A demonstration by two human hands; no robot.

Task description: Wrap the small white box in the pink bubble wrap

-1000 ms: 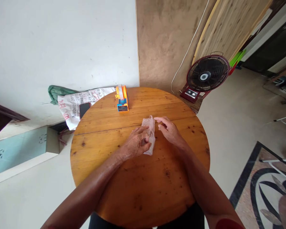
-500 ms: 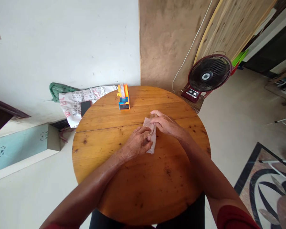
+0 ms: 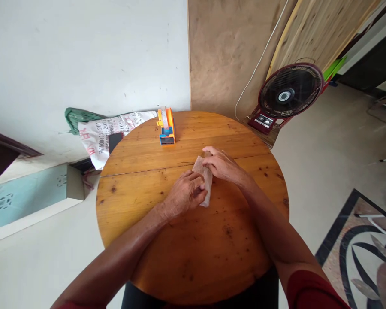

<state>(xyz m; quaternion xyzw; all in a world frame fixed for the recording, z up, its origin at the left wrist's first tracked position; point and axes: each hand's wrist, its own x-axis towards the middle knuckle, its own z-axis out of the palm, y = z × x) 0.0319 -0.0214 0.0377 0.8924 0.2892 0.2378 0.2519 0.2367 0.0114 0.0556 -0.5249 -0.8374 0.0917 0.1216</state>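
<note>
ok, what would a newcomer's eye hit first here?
Probably the orange-and-blue plastic tape dispenser near the far edge of the round brown wooden table. Then the pale oblong wrapping mid-table, left hand and right hand on it. The dark-red round fan stands beyond, at right.

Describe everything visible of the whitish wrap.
The whitish wrap is narrow, wrinkled and translucent, apparently plastic. It lies on the wooden table, slanting left toward its far end. The left hand covers part of its left side; the right hand touches it near its far end. Whether it encloses anything is unclear.
</note>
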